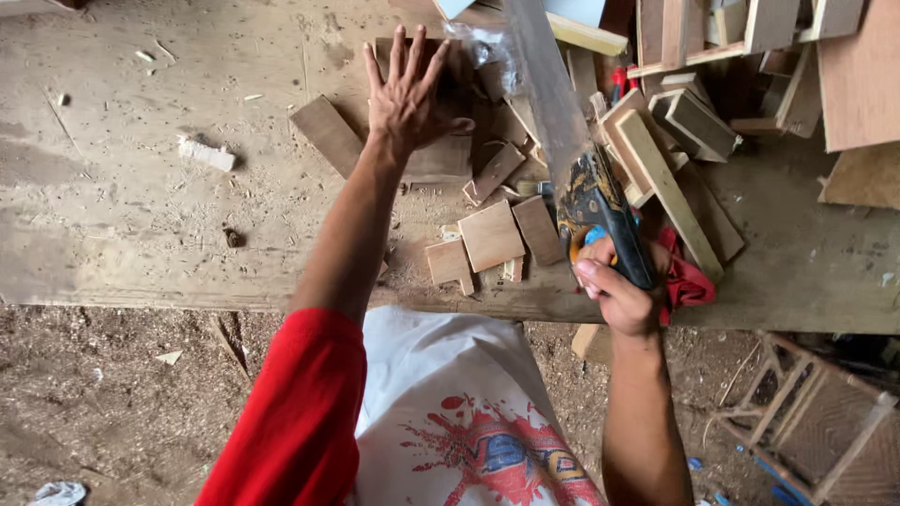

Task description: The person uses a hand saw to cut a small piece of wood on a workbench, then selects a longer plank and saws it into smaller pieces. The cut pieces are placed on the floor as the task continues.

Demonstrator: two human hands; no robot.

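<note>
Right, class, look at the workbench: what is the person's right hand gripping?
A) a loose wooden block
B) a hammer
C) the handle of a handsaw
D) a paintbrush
C: the right hand wraps the dark handle of a handsaw, while the left hand lies flat on a wooden board.

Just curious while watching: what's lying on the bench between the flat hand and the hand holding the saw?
In the head view, small cut wood offcuts lie on sawdust between the left hand and the right hand gripping the saw.
</note>
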